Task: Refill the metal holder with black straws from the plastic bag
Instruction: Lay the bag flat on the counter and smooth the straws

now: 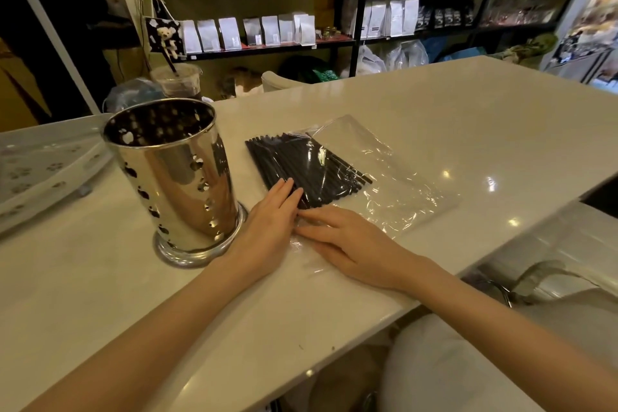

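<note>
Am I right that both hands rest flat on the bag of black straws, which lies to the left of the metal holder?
Not quite: in the head view the plastic bag of black straws lies to the right of the metal holder. The left hand and right hand do rest flat on it.

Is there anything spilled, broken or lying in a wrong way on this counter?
Nothing spilled or broken. The metal holder stands upright. The black straws lie in a loose fan, their far ends poking out of the plastic bag; both hands rest flat there.
</note>
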Available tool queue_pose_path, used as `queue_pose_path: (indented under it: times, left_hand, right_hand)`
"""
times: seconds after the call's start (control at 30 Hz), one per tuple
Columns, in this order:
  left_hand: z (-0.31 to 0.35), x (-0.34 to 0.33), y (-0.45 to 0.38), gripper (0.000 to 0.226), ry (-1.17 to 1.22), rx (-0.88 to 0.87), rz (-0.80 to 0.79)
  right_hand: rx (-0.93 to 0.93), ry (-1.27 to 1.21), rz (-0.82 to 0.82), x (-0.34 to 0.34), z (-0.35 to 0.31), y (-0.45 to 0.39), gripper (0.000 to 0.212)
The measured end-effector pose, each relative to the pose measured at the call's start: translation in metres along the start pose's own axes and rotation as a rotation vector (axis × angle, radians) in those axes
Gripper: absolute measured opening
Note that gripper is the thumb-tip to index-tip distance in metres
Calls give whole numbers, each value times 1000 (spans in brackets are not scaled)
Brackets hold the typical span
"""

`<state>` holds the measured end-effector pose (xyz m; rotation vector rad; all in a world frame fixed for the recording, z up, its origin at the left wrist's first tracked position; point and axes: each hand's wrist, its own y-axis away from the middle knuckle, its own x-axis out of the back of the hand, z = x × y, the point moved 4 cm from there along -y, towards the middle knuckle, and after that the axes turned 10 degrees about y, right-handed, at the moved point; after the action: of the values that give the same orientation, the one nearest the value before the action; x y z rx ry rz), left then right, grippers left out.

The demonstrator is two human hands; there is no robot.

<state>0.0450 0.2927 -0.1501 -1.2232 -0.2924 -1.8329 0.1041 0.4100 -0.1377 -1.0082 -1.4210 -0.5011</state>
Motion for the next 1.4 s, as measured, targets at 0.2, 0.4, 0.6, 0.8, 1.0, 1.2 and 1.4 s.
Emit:
queue_pose_path:
  times: [0.2, 0.4, 0.6, 0.8, 1.0, 1.2, 1.4]
  left_hand:
    - [2, 1, 0, 51, 36, 18, -25]
    - [4, 3, 1, 51, 63, 29, -31]
    - [4, 3, 2, 54, 36, 32, -55]
    - [7, 3, 0, 57, 13, 57, -86]
    - [9, 5, 2, 59, 11, 51, -80]
    - [7, 4, 5, 50, -74, 66, -13]
    - [29, -7, 2, 69, -124, -210, -190]
  right_hand:
    - [-88, -33, 3, 4, -5, -5, 34]
    - [-156, -49, 50, 1, -8, -18, 16]
    - [-230, -166, 87, -2, -9, -16, 8]
    - [-310, -246, 145, 7, -16, -8, 13]
    - [-294, -176, 169, 9, -20, -2, 14]
    - [-256, -70, 205, 23, -18, 12, 30]
    - [-167, 56, 281, 37, -23, 28, 23]
